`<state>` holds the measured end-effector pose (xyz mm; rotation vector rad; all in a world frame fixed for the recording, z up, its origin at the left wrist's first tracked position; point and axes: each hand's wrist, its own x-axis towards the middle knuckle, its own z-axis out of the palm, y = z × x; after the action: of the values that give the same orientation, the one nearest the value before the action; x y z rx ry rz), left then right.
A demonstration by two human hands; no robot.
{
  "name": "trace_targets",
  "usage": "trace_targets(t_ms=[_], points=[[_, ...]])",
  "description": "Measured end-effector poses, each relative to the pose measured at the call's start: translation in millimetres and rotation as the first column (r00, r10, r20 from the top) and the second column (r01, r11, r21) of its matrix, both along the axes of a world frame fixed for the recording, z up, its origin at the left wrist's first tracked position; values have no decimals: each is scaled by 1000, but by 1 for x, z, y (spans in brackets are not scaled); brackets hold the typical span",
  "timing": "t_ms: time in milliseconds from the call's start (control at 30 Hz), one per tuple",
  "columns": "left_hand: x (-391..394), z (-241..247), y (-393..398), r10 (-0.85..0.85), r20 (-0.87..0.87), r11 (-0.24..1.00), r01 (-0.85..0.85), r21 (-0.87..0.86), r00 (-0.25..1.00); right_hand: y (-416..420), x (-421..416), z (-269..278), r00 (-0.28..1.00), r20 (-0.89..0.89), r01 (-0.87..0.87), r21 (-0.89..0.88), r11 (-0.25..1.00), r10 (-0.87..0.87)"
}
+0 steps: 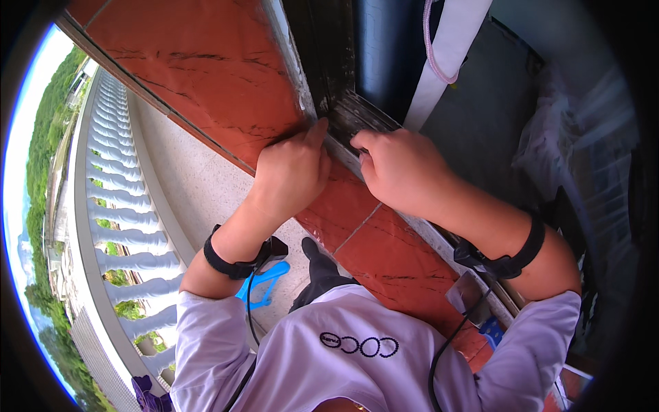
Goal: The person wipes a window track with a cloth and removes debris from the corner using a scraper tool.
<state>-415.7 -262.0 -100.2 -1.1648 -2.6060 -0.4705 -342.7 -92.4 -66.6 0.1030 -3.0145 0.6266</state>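
Note:
My left hand (294, 167) rests at the inner edge of a red, dark-veined tile sill (201, 72). Its index finger is stretched out against the corner of a dark window frame (329, 56), while the other fingers are curled. Close by on the right, my right hand (399, 167) has its thumb and bent fingers at the grimy sliding-window track (355, 114). Whether anything small is inside either hand is hidden by the fingers. Black straps with small devices and cables circle both forearms.
A white balustrade (128, 237) runs along the left above a pale floor (175, 139). A blue plastic stool (265, 283) stands below my left arm. Near my right elbow are a flat shiny plate (466, 298) and a blue spotted item (491, 332). A pink cord (428, 46) hangs inside.

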Motion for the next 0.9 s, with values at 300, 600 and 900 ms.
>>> trace_targets(t_ms=[300, 600, 900], points=[[-8, -4, 18, -63, -232, 931, -27, -364, 971, 3, -16, -25, 992, -129, -31, -363, 931, -18], [-19, 2, 16, -87, -83, 931, 52, -361, 993, 7, -11, -33, 996, 61, 87, -731, 677, -62], [-5, -1, 15, -53, -119, 957, 16, -289, 991, 8, -10, -36, 988, -157, -78, -475, 877, 2]])
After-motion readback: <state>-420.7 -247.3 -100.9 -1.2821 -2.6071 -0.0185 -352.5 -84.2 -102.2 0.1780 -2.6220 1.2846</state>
